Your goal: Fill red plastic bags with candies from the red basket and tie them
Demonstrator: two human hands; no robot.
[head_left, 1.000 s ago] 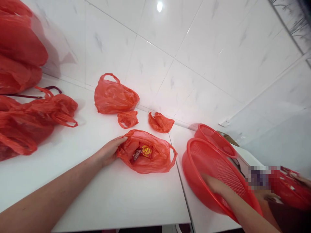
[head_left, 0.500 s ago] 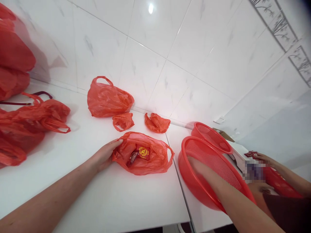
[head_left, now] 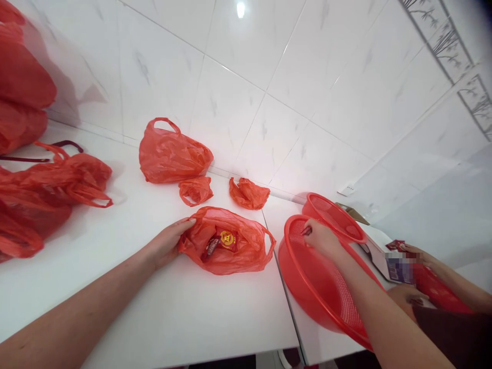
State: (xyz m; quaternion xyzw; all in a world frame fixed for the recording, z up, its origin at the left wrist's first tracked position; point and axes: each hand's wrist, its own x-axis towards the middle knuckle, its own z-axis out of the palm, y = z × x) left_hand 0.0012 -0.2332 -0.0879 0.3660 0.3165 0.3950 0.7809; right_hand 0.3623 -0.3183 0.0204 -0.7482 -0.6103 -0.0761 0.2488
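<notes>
My left hand (head_left: 171, 242) grips the left rim of a red plastic bag (head_left: 246, 261), which lies with its mouth open toward me. Inside it are a red packet with a gold emblem (head_left: 228, 240) and a darker wrapped packet (head_left: 211, 246). Over the far rim of a red mesh basket (head_left: 303, 294) is my right hand (head_left: 323, 238), its fingers pinched on a small dark red packet (head_left: 306, 230). Most of that packet is hidden by the fingers.
Several red bags (head_left: 175, 156) stand or lie along the wall and at the left. Behind the basket is a second red basket (head_left: 334, 218). At the right, a co-worker's hands (head_left: 413, 253) hold red packaging beside a white box (head_left: 378, 251).
My right hand has come up from inside the basket to its far rim, with a small packet now showing in the fingers. My left hand stays on the bag.
</notes>
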